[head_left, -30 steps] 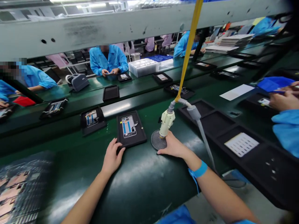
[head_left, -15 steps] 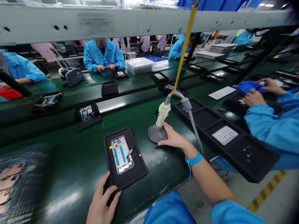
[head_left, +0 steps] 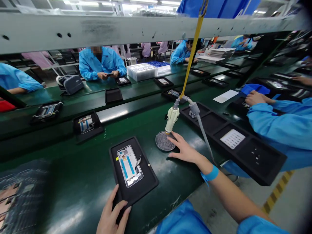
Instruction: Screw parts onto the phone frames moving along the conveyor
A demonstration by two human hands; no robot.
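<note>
Two hands are seen at work on a green belt (head_left: 60,191). A black tray (head_left: 149,182) bearing a phone frame (head_left: 129,165) with blue strips is gripped at its lower corner by the left hand (head_left: 112,211), its digits spread around the edge. The right hand (head_left: 186,151) is laid open, palm down, just beside the tray, its fingertips (head_left: 175,136) touching a round mesh pad (head_left: 164,142) beneath a hanging electric screwdriver (head_left: 172,119).
</note>
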